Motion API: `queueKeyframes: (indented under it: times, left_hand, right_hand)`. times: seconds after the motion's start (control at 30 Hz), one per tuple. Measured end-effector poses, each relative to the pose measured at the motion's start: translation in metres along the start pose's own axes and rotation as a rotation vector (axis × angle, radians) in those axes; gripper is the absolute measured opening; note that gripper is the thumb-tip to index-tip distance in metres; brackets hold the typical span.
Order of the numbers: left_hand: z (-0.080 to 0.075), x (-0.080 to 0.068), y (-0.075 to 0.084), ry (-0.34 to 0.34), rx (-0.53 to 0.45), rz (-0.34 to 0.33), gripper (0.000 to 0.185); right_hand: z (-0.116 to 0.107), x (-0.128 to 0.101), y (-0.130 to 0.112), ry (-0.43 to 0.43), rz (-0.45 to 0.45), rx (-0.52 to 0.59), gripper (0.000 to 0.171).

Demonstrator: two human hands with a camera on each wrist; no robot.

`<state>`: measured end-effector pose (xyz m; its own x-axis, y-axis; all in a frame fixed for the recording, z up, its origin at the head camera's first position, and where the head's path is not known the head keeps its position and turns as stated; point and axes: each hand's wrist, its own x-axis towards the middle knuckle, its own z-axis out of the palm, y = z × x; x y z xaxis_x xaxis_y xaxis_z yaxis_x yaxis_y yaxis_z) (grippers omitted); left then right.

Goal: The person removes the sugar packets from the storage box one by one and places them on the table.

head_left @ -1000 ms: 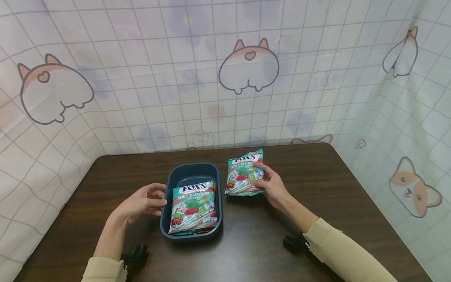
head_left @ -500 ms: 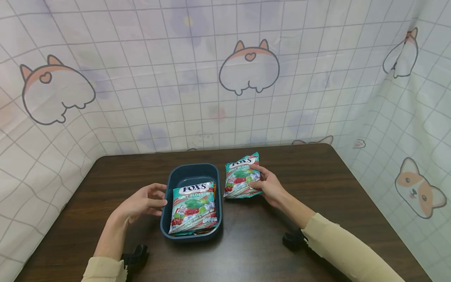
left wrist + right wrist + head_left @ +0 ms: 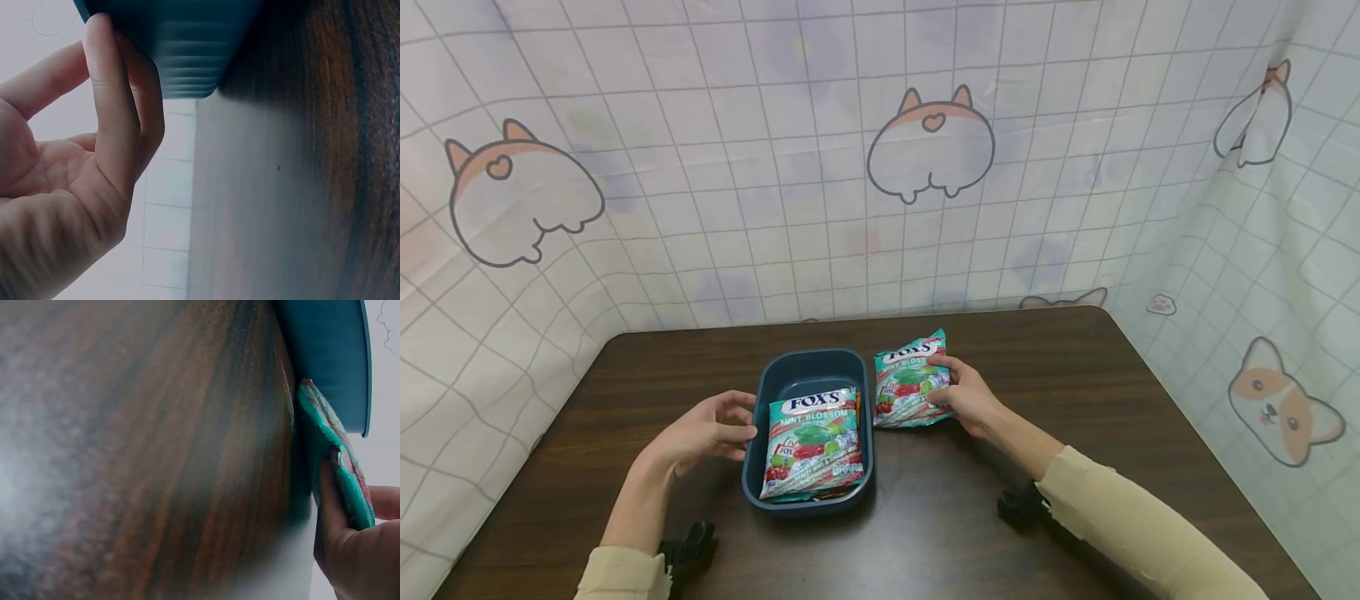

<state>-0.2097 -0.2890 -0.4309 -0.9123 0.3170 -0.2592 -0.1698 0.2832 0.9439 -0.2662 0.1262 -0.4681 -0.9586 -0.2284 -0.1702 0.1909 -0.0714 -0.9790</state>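
A dark blue plastic bin [image 3: 808, 360] stands on the table, holding a teal FOX'S Mint Blossom candy bag [image 3: 812, 442] on top of other packets, mostly hidden. At the bin's left side, my left hand [image 3: 703, 429] touches the outer wall and rim with loosely bent fingers. The left wrist view shows its fingertips [image 3: 100, 28] against the bin. My right hand [image 3: 972, 402] pinches the right edge of a second FOX'S candy bag [image 3: 906, 387], just right of the bin. From the right wrist, this bag appears tilted, its lower edge close to the table and bin wall.
The dark wooden table [image 3: 925, 533] extends around the bin. Behind it and along the sides hangs a white grid-patterned cloth [image 3: 775, 208] with cartoon corgis. Black wrist devices [image 3: 688, 546] sit under both forearms.
My right hand has moved the candy bag slightly left and toward me, nearer the bin's right side. The left hand and bin stay in place.
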Motion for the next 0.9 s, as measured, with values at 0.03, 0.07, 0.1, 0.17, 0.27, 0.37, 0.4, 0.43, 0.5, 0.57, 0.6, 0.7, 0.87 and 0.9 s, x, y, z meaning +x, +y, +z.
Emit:
queueKeyframes:
  times: [0.03,0.07,0.1,0.17,0.27,0.37,0.4,0.43,0.5,0.57,0.6,0.7,0.87,0.9]
  left_hand:
    - [0.000,0.000,0.000,0.001,0.000,-0.001,0.062]
    - [0.000,0.000,0.000,0.002,0.000,-0.002,0.062]
    - [0.000,0.000,0.000,0.003,0.001,-0.002,0.062]
    - [0.001,0.000,0.001,0.005,0.003,-0.003,0.062]
    - [0.001,0.000,0.001,0.005,0.004,-0.003,0.062]
    - [0.001,0.000,0.001,0.004,0.003,-0.002,0.062]
    - [0.001,-0.001,0.001,0.004,0.003,-0.002,0.062]
    - [0.001,-0.001,0.001,0.004,0.004,-0.002,0.062]
    - [0.001,-0.001,0.001,0.004,0.004,-0.004,0.062]
    - [0.001,-0.001,0.002,0.003,0.004,-0.005,0.062]
    - [0.001,-0.001,0.002,0.003,0.004,-0.006,0.062]
    - [0.001,-0.001,0.002,0.002,0.000,-0.009,0.062]
    - [0.002,-0.001,0.002,0.004,0.000,-0.008,0.062]
    - [0.002,-0.001,0.002,0.005,-0.001,-0.008,0.061]
  right_hand:
    - [0.001,0.000,0.000,0.000,-0.001,-0.012,0.066]
    - [0.001,0.001,-0.001,0.003,0.000,-0.023,0.066]
    - [0.002,0.001,-0.001,0.006,0.004,-0.034,0.065]
    - [0.002,0.001,-0.002,0.004,0.008,-0.058,0.065]
    - [0.002,0.000,-0.004,0.011,0.021,-0.104,0.064]
    - [0.002,-0.001,-0.005,0.021,0.026,-0.156,0.063]
    - [0.002,-0.001,-0.005,0.022,0.025,-0.175,0.063]
    - [0.001,-0.001,-0.004,0.026,0.022,-0.199,0.063]
    - [0.001,-0.001,-0.004,0.028,0.014,-0.238,0.063]
    - [0.000,-0.001,-0.004,0.039,0.003,-0.287,0.061]
    - [0.000,-0.001,-0.004,0.045,-0.004,-0.312,0.061]
    - [-0.001,-0.002,-0.005,0.059,-0.018,-0.383,0.061]
    - [-0.003,-0.005,-0.012,0.047,-0.055,-0.497,0.064]
    - [-0.003,-0.005,-0.014,0.038,-0.061,-0.511,0.064]
